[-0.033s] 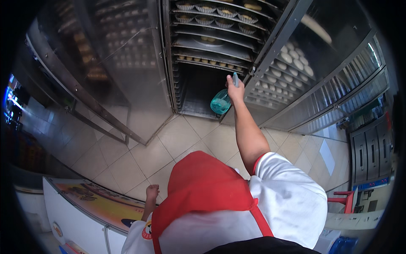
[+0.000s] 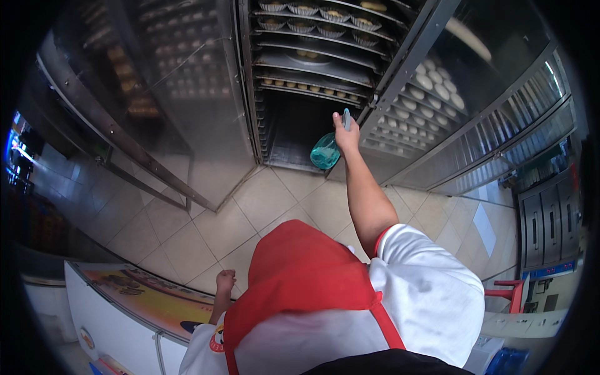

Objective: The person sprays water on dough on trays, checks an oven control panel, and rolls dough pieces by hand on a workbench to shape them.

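Observation:
My right hand (image 2: 348, 135) is closed around the neck of a translucent teal spray bottle (image 2: 324, 152). The bottle hangs tilted at the open front of a tall metal rack cabinet, its light blue spray head showing above my fingers. Above and beyond it, trays of small dough pieces (image 2: 312, 88) and fluted tins with filling (image 2: 334, 30) sit on the rack's shelves. Down by my left side, next to the red apron (image 2: 306, 269), my left hand (image 2: 225, 280) has its fingers curled in, with nothing visible in them.
A metal-framed cabinet door (image 2: 181, 112) stands swung open at the left. To the right, a closed glass-fronted cabinet door (image 2: 431, 106) shows rows of pale dough. Behind at left is a white chest freezer (image 2: 119, 319); a red chair (image 2: 514, 294) stands at the right.

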Demonstrator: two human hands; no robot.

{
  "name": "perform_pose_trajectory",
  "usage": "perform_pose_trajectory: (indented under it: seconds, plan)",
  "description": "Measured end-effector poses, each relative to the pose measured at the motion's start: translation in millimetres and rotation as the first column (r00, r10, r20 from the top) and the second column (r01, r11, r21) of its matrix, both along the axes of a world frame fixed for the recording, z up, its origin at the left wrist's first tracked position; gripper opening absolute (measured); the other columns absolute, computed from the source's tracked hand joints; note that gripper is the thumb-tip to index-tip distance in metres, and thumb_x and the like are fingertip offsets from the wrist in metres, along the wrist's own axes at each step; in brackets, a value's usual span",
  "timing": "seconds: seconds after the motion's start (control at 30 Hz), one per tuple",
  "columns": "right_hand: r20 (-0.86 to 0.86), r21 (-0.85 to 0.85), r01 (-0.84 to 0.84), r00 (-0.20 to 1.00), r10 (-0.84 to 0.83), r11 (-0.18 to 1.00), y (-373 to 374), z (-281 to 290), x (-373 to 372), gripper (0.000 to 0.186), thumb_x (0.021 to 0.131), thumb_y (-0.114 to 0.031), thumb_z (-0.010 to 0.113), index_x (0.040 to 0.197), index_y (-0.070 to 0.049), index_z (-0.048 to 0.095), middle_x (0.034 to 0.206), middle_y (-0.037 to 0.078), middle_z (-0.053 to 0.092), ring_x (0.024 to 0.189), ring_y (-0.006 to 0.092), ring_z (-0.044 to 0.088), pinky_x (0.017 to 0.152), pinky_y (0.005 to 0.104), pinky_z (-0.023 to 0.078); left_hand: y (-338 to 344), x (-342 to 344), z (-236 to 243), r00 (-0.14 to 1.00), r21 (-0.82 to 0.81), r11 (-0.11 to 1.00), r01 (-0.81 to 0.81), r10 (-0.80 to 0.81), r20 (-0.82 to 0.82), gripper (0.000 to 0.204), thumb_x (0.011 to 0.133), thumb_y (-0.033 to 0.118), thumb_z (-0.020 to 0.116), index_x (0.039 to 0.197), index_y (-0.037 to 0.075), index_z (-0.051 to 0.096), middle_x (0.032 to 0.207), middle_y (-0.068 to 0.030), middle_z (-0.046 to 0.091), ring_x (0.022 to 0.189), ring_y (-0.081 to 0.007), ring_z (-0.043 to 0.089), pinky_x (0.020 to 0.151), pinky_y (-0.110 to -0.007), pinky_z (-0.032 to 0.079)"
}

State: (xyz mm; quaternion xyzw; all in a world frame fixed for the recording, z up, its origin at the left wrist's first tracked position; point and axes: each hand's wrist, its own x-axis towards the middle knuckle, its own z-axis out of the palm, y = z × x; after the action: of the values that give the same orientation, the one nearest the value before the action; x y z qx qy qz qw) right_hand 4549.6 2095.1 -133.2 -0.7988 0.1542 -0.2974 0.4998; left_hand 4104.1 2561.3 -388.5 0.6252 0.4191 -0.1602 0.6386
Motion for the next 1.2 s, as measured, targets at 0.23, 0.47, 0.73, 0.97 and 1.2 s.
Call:
perform_pose_trajectory:
  seconds: [0.23,0.47,0.73,0.97,1.2]
  plan:
    - [-0.157,0.037,-0.078,0.984,0.083,0.996,14,-32,-52,0.043,0.094,-0.045,0.074,0.101,-0.003,0.075,0.079,0.012,0.074,0.077,0.023,0.074,0.079,0.0382,0.057,-13,5,29,0.985,0.078,0.985,0.154,-0.147,-0.09,0.02,0.094,0.016,0.071,0.105,-0.001,0.068,0.088,-0.0051,0.066,0.072,-0.0154,0.06,0.067,-0.032,0.051]
    - [-0.038,0.173,0.024,0.999,-0.018,0.985,-43,-5,-81,0.037,0.097,-0.039,0.073,0.097,-0.002,0.073,0.074,0.008,0.07,0.069,0.0185,0.068,0.069,0.0355,0.054,-58,45,10,0.915,0.139,0.909,0.392,-0.369,-0.165,0.017,0.092,0.016,0.073,0.097,0.0,0.07,0.087,-0.007,0.07,0.076,-0.0148,0.064,0.068,-0.031,0.053]
    - [-0.032,0.018,-0.424,0.905,0.424,0.906,-114,28,-146,0.033,0.096,-0.034,0.074,0.097,-0.002,0.067,0.088,0.019,0.068,0.084,0.035,0.068,0.076,0.0437,0.052,-152,136,9,0.757,0.421,0.655,0.628,-0.639,-0.136,0.026,0.086,0.024,0.077,0.093,0.0,0.074,0.087,-0.0122,0.075,0.083,-0.0233,0.07,0.079,-0.039,0.055]
    - [-0.045,-0.073,-0.45,0.893,0.448,0.89,-306,-79,-337,0.027,0.096,-0.024,0.072,0.107,0.001,0.066,0.103,0.02,0.065,0.095,0.04,0.065,0.083,0.0451,0.052,-366,190,50,0.632,0.45,0.541,0.711,-0.772,-0.07,0.029,0.087,0.026,0.076,0.099,-0.001,0.075,0.094,-0.0161,0.077,0.089,-0.0265,0.072,0.084,-0.038,0.056]
    - [-0.151,-0.087,0.307,0.936,-0.318,0.948,-608,-85,-482,0.028,0.096,-0.025,0.073,0.11,-0.001,0.067,0.101,0.018,0.068,0.091,0.0341,0.067,0.083,0.0423,0.053,-543,184,11,0.241,0.255,0.198,0.947,-0.959,-0.152,0.031,0.093,0.027,0.072,0.105,-0.001,0.075,0.09,-0.011,0.076,0.076,-0.0194,0.07,0.073,-0.038,0.057]
